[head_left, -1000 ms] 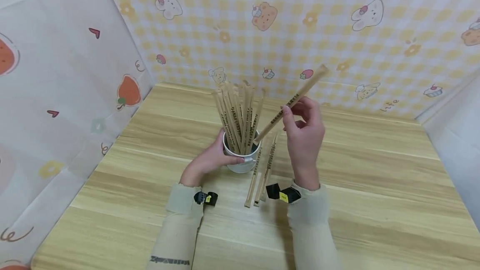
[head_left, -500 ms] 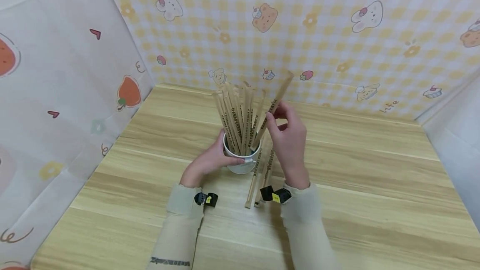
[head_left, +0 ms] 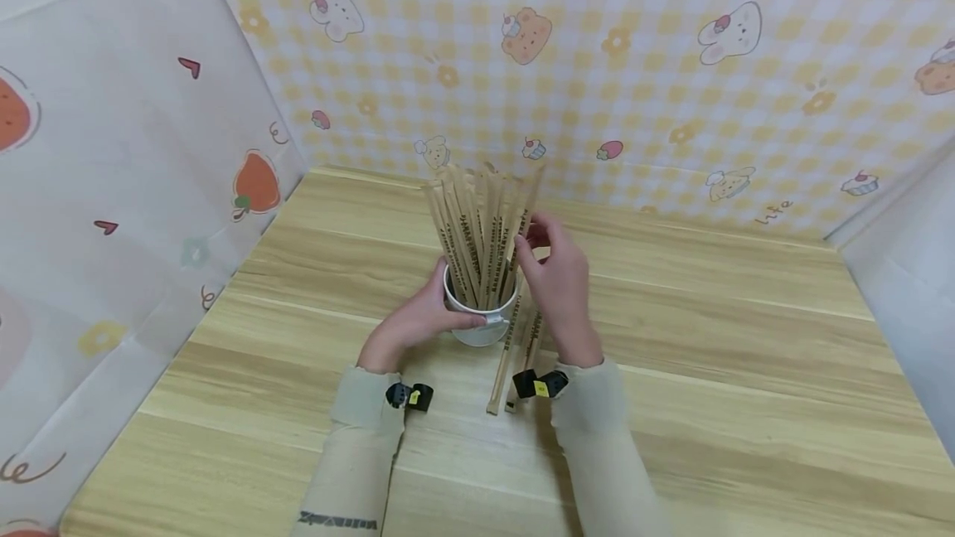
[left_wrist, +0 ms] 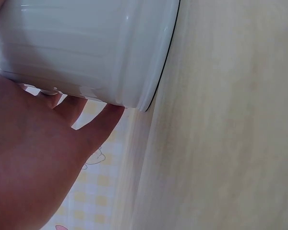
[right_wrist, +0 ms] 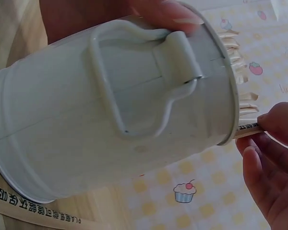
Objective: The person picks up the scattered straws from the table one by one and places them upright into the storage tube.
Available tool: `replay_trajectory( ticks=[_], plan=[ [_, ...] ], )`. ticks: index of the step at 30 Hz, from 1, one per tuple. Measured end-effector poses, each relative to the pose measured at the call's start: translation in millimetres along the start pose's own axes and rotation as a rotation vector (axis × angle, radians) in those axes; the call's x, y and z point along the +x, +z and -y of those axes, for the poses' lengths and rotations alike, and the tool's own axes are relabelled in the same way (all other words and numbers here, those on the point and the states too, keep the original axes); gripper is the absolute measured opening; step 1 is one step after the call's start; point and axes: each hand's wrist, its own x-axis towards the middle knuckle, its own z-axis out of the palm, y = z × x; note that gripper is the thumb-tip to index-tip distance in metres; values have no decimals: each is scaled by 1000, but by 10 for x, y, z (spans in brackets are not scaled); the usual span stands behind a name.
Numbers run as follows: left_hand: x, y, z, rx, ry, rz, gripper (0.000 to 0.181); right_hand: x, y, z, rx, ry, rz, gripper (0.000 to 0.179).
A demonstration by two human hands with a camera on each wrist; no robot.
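A small white metal bucket (head_left: 477,334) stands on the table, packed with paper-wrapped straws (head_left: 464,230) leaning upright. My left hand (head_left: 421,313) grips the bucket from its left side, thumb along the front rim. Between thumb and fingers, my right hand (head_left: 559,276) pinches one wrapped straw (head_left: 533,193) at the bucket's right side, its lower end inside the rim. The right wrist view shows the pinched straw (right_wrist: 247,130) at the mouth and the bucket's wire handle (right_wrist: 105,91) folded down. In the left wrist view, fingers curve around the bucket wall (left_wrist: 77,43).
Several wrapped straws (head_left: 500,371) lie on the wooden table (head_left: 716,371) just right of the bucket, partly under the right wrist. A yellow checked backdrop (head_left: 642,89) rises behind the table, and a white patterned sheet (head_left: 149,189) hangs at the left.
My right hand has moved left and slightly down, bringing the pinched straw from a slant outside to nearly upright within the bucket. The left hand and bucket have stayed put.
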Motion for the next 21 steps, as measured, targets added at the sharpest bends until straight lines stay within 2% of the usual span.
replay_trajectory(
  ticks=[14,17,21],
  plan=[
    [-7,-1,-13,-5,11,2,104,-27,96,-52,-41,48,92,26],
    [10,-11,28,-11,12,8,106,-35,105,-52,-49,68,124,26],
    [64,-27,182,-4,30,2,108,-42,118,-61,-71,92,176,27]
  ],
)
